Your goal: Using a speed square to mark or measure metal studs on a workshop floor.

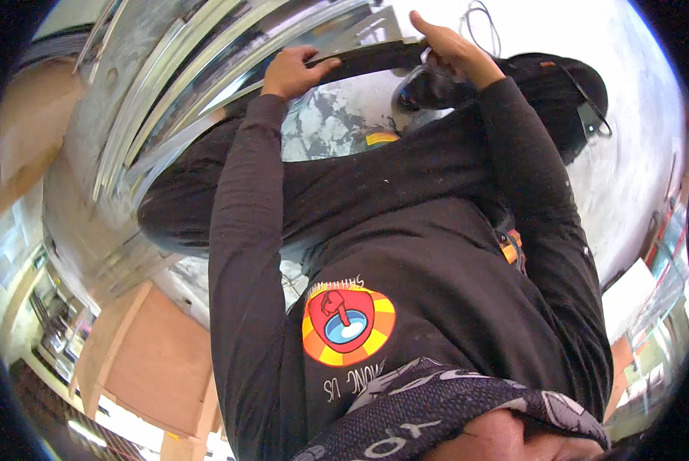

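Note:
A long, dark, flat strip [371, 58] stretches between my two hands above my bent legs. My left hand [289, 73] grips it toward its left part, thumb and fingers closed over the edge. At the strip's right end is my right hand [458, 55], its thumb raised away and its other fingers curled at the strip, partly hidden. The strip's exact kind does not show. Just beyond my left hand lie several long pale profiles [181, 65], side by side. A dark shoe [430, 91] is below my right hand.
The floor [325, 123] between my legs is speckled grey and white, with a small yellow piece [381, 139] on it. A thin black cable [484, 23] loops at the top right. A wooden box-like piece [160, 361] stands lower left, and a brown board [33, 127] is far left.

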Demonstrator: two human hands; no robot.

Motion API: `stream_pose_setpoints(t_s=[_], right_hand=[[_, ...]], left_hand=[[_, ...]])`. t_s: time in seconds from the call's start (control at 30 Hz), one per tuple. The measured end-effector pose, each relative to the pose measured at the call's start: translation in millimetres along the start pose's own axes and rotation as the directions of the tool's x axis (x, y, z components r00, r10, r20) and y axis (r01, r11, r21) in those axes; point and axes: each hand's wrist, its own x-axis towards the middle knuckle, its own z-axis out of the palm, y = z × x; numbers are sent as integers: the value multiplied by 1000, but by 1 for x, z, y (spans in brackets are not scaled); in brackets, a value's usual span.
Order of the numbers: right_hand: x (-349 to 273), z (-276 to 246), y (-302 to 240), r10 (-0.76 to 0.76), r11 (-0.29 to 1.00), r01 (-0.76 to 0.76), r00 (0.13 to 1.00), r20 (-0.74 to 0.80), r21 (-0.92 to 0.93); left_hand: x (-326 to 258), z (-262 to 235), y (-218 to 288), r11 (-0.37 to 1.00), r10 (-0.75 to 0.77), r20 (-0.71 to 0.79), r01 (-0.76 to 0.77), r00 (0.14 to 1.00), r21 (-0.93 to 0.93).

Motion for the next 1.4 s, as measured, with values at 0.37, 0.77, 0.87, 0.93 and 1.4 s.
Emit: stream_pose_setpoints(t_s=[0.37,0.77,0.87,0.93,1.4], right_hand=[[-45,19,-20,-5,915,-76,980,200,397],[-4,3,-4,-116,988,123,990,-78,90],[13,-4,14,-246,961,252,967,-63,112],[4,-9,7,-246,967,243,969,37,76],[14,-12,7,-611,790,613,788,68,-11]], left_hand=[[6,21,18,997,-16,-122,25,992,75],[0,-7,8,996,87,-144,-82,986,40],[0,-12,10,996,85,-156,-83,984,18],[0,-14,9,995,103,-156,-103,982,11],[-7,-20,14,980,185,-278,-199,943,-24]])
